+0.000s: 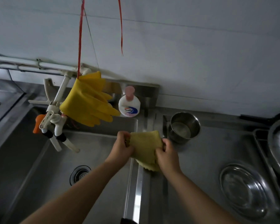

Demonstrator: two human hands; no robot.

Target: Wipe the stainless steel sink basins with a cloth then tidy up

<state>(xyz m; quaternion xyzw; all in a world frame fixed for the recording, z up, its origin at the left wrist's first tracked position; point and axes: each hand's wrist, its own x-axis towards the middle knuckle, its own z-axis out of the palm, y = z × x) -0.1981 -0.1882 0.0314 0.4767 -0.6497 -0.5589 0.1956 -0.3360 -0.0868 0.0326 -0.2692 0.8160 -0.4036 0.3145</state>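
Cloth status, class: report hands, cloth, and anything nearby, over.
Left hand and right hand both gripping yellow cloth, held over sink rim. Steel cup close behind. Gloves hang clear.

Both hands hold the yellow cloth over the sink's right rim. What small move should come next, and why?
Probably bring the cloth, stretched between the left hand and right hand, down left into the sink basin to wipe: it hangs above the rim, touching no basin surface.

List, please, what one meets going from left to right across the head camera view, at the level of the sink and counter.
Drain strainer → left hand → yellow cloth → right hand → steel pot → steel dish.
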